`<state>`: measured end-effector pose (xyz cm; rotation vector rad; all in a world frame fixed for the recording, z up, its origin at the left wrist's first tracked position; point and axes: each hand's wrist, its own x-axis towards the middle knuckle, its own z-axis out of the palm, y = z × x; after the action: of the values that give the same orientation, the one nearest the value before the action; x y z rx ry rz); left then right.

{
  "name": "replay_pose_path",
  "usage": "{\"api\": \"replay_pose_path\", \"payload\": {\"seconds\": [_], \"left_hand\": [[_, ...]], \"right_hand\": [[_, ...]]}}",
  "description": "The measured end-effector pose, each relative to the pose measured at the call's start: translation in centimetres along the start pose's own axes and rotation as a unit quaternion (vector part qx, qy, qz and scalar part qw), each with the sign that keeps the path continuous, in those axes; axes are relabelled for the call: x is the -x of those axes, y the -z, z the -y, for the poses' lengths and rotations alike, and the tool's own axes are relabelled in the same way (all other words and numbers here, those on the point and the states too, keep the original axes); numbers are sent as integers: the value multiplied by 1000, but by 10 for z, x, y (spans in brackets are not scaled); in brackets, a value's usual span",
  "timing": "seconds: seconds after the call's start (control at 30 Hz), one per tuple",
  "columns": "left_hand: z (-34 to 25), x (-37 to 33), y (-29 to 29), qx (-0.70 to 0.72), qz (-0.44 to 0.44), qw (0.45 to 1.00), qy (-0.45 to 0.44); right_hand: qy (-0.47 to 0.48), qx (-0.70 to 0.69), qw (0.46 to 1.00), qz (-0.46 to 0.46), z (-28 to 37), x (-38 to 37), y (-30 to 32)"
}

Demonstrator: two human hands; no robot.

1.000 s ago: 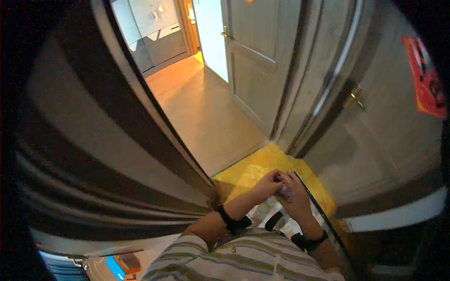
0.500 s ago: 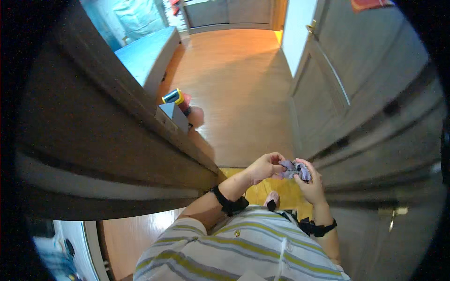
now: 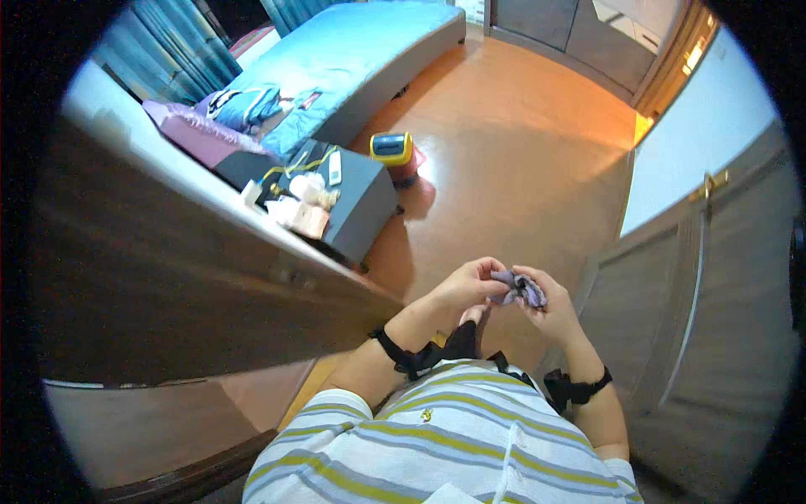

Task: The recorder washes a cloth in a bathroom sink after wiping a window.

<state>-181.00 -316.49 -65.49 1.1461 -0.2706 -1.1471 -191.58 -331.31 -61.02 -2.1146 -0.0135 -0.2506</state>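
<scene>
And through the doorway we go: half a second ago the hands were above the yellow threshold, and now they are over the brown floor (image 3: 520, 151). Between them, just in front of the striped shirt (image 3: 437, 437), is the crumpled lilac cloth (image 3: 531, 291), held in the air exactly as it was a moment back. The left hand (image 3: 468, 284) is drawn in narrow, thumb and fingertips pinching the cloth's left end; the right hand (image 3: 554, 311) curls around the other end. One second ago it was all a tight bunch with the hands nearly together; here they stand slightly apart.

Look how the room has opened up! The grey nightstand (image 3: 363, 206), merely a corner before, now shows its top: a white remote-like thing (image 3: 335, 168) toward the middle, pale clutter (image 3: 306, 206) along the left edge. Just beyond its right corner, a red container with a yellow top (image 3: 391, 144) stands on the floor. More of the blue bed (image 3: 361, 42) has swung into view too, a purple pillow (image 3: 189, 130) by its near left corner. Over on the right, the open door (image 3: 730, 277) shows its brass handle (image 3: 711, 186).
</scene>
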Motion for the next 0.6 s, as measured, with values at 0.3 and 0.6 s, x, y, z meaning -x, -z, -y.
{"api": "replay_pose_path", "payload": {"seconds": [0.3,0.6], "left_hand": [[-129,-179,1,-82,105,989,-69],[-194,-320,58,-158,113,981,4]], "right_hand": [[-97,-164,980,-60,-55,-160,95],[-217,-231,939,-136,-198,-254,179]]}}
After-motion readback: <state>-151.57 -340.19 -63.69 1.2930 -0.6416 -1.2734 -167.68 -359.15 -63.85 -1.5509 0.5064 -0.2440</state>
